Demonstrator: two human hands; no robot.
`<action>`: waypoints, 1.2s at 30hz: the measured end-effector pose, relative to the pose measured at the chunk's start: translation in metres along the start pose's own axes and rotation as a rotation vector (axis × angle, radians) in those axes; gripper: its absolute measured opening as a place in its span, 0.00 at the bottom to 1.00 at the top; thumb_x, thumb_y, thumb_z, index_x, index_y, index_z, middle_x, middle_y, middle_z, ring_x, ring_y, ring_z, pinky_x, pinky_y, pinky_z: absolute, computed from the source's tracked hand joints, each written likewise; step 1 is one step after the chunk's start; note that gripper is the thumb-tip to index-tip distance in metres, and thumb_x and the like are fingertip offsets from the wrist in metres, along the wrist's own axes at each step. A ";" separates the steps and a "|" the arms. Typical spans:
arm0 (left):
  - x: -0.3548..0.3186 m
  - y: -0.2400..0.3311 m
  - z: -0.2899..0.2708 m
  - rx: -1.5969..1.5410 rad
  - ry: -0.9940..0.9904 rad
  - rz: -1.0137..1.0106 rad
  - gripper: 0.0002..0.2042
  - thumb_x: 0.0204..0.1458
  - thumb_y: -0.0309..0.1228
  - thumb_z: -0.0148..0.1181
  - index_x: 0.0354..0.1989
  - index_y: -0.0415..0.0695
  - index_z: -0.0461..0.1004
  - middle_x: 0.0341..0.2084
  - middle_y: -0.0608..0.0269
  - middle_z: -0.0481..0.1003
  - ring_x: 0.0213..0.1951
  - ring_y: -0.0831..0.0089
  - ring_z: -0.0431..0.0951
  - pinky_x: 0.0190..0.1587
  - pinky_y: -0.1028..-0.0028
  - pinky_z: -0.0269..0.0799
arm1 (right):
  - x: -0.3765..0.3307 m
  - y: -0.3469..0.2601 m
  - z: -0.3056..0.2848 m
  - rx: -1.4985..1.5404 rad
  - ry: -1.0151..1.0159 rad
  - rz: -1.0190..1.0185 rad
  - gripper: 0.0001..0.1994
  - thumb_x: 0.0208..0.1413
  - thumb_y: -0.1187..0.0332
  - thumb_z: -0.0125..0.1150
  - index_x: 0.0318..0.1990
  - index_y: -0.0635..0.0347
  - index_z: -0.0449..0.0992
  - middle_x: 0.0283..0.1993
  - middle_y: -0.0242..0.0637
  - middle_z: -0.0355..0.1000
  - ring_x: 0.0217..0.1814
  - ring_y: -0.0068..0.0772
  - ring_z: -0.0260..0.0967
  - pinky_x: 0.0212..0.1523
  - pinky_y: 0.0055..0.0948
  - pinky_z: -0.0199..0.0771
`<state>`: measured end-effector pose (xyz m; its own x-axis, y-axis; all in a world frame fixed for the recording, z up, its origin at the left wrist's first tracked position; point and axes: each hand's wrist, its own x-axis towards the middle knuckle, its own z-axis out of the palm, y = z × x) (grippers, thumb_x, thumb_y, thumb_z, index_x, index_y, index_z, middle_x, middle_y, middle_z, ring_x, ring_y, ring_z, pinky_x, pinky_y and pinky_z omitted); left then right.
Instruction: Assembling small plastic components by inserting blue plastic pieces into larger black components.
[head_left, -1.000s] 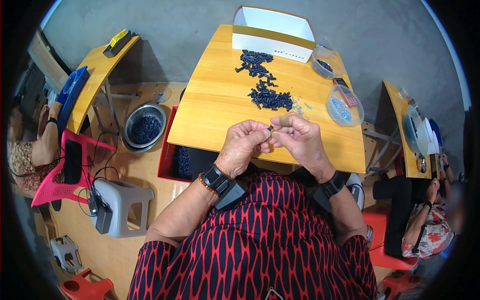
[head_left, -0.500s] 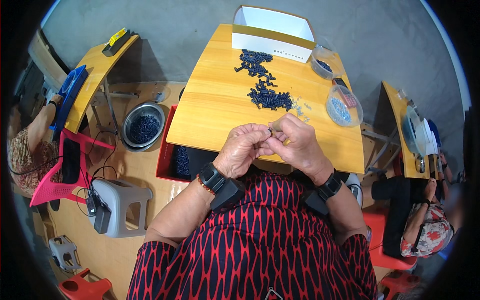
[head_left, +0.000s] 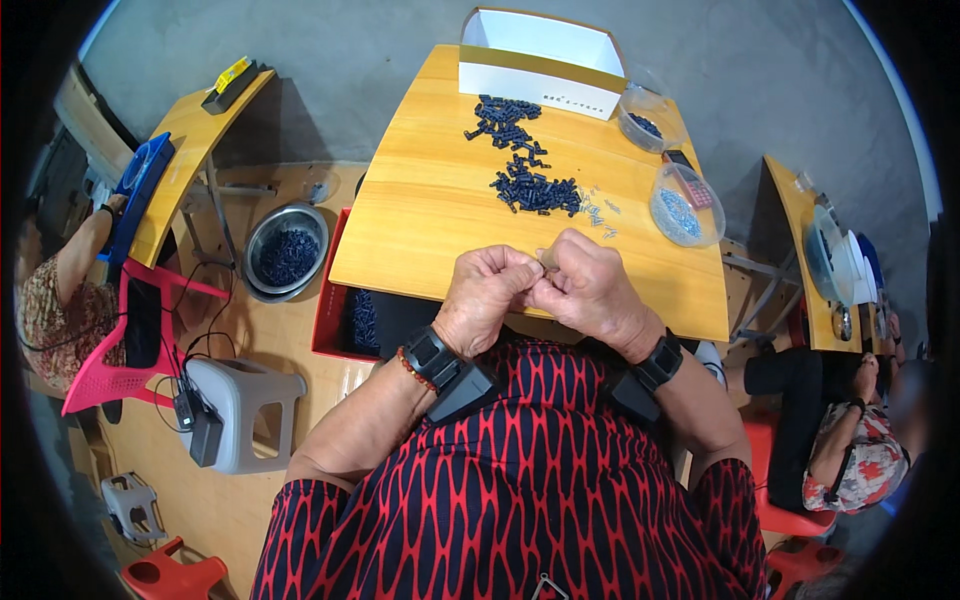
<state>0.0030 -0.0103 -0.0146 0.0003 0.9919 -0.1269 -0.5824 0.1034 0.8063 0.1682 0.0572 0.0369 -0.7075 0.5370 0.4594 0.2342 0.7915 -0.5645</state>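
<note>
Left hand (head_left: 487, 298) and right hand (head_left: 592, 290) pressed close together, fingertips touching, just above the near edge of the yellow wooden surface (head_left: 420, 235). Both curled tight, pinching one tiny piece (head_left: 547, 262) between them; too small to tell what kind. A black band on each wrist.

Just past the hands, a pile of small dark pieces (head_left: 535, 190), with a few little silver bits (head_left: 598, 210) beside it, toward the right hand. Farther out, a second dark pile (head_left: 503, 118). Beyond that, at the far edge, a white box (head_left: 540, 65). Out past the right hand, two clear bowls (head_left: 685, 205) with small bits inside.

Down beside the left hand, a red bin (head_left: 330, 300) and a metal bowl (head_left: 286, 250) of dark pieces on the floor.
</note>
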 end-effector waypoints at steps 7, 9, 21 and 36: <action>-0.006 -0.006 0.004 0.037 0.008 0.050 0.04 0.61 0.23 0.59 0.34 0.38 0.75 0.28 0.64 0.78 0.30 0.77 0.78 0.37 0.75 0.79 | -0.009 0.000 0.004 -0.008 0.049 -0.109 0.09 0.45 0.77 0.67 0.27 0.65 0.70 0.26 0.42 0.64 0.23 0.42 0.68 0.24 0.37 0.69; -0.005 -0.009 0.003 0.042 0.007 0.062 0.03 0.61 0.22 0.59 0.34 0.38 0.75 0.29 0.64 0.78 0.30 0.78 0.78 0.37 0.76 0.78 | -0.012 0.000 0.005 0.003 0.052 -0.103 0.09 0.44 0.76 0.65 0.26 0.65 0.68 0.27 0.45 0.65 0.24 0.49 0.68 0.25 0.42 0.70; -0.005 -0.010 0.004 0.032 -0.031 0.062 0.03 0.63 0.24 0.58 0.37 0.38 0.75 0.31 0.64 0.78 0.32 0.77 0.78 0.39 0.75 0.78 | -0.017 0.004 0.007 -0.034 0.091 -0.124 0.08 0.46 0.77 0.65 0.27 0.65 0.69 0.26 0.44 0.66 0.24 0.46 0.70 0.24 0.39 0.71; 0.002 0.084 -0.070 0.053 0.676 0.712 0.05 0.56 0.24 0.65 0.39 0.43 0.75 0.30 0.67 0.75 0.26 0.81 0.71 0.33 0.76 0.73 | 0.015 0.088 -0.020 -0.223 0.101 0.242 0.08 0.51 0.79 0.59 0.39 0.68 0.81 0.36 0.51 0.73 0.39 0.54 0.73 0.41 0.44 0.73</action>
<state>-0.1032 -0.0049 0.0122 -0.8115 0.5741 0.1087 -0.2285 -0.4829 0.8454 0.1917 0.1413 0.0078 -0.5468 0.7342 0.4024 0.5347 0.6760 -0.5070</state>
